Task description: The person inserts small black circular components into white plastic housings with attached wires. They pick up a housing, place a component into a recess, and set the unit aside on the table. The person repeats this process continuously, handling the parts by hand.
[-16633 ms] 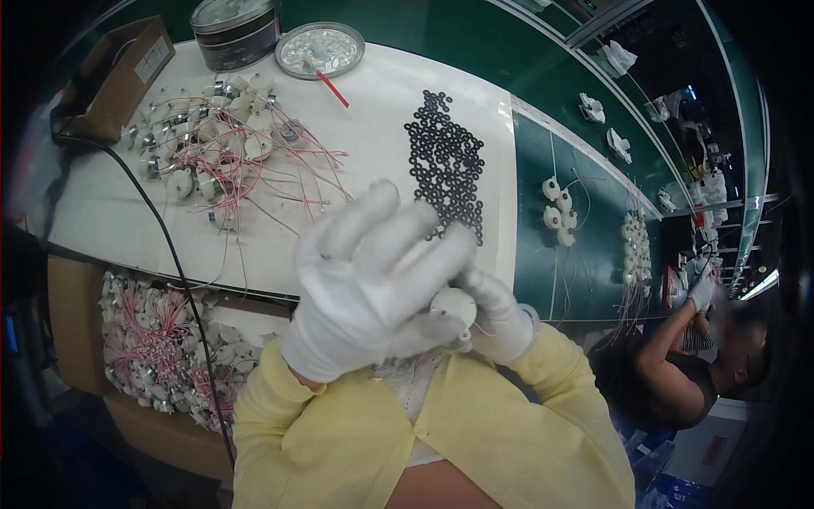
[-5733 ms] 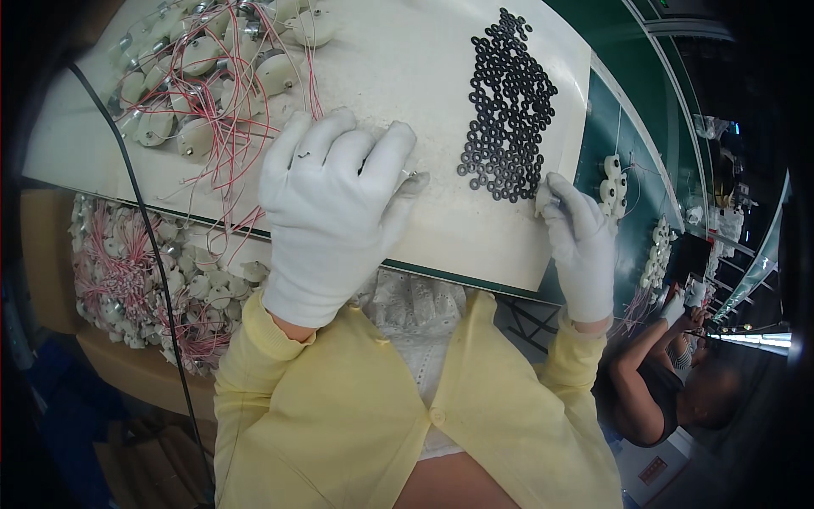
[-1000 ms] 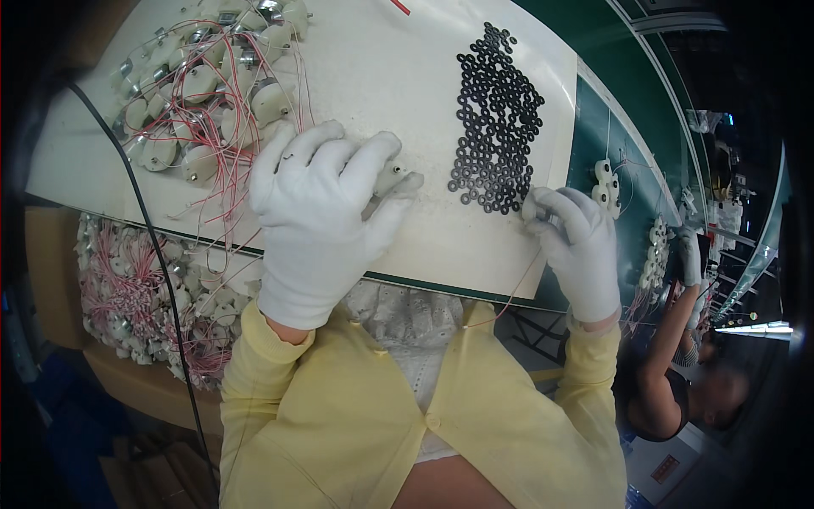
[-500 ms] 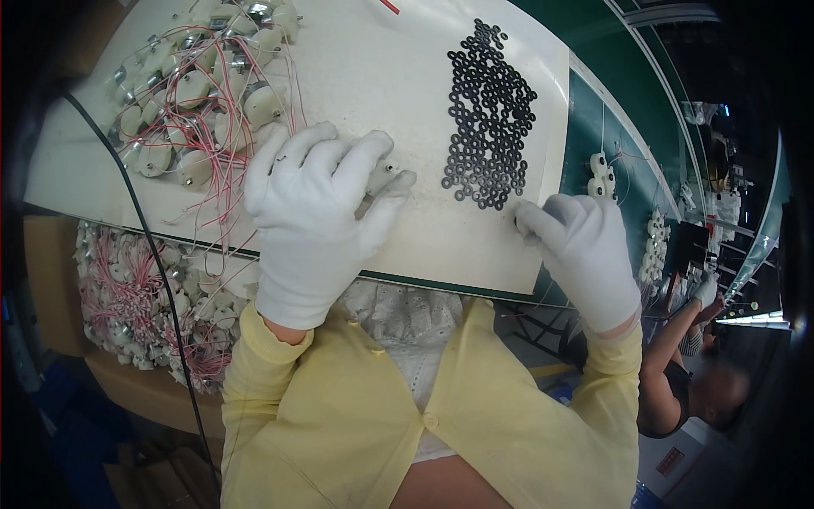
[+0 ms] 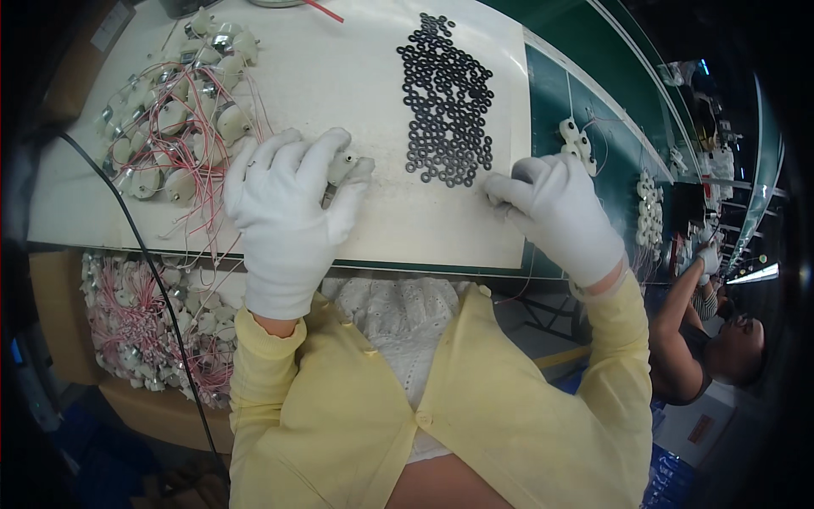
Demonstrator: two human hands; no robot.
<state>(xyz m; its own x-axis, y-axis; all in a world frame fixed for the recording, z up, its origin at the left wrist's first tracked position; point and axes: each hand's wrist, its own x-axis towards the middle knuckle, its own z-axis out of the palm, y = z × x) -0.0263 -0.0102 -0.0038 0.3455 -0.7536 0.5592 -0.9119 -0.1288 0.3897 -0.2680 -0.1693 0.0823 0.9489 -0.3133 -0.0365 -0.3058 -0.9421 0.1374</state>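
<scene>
White gloves cover both my hands. My left hand (image 5: 288,212) is closed round a small motor with an off-white plastic housing (image 5: 342,166); a pin tip shows on its face, and the rest is hidden by the fingers. To its right, my right hand (image 5: 555,208) has thumb and fingers pinched together just off the near right end of a patch of small black rings (image 5: 445,102). Whatever lies in that pinch is hidden. The rings are spread flat on the white tabletop (image 5: 415,229). Left of my left hand is a heap of similar motors (image 5: 174,119) with red and white wires.
More wired motors fill a cardboard box (image 5: 161,322) below the table's left edge. A black cable (image 5: 153,263) crosses the left side. White parts (image 5: 578,144) stand on the green surface at right. Another person (image 5: 708,356) works at far right.
The whole view has shifted, so the table and rings appear farther left and slightly higher. Both hands keep nearly the same place over the table, the left still holding the motor.
</scene>
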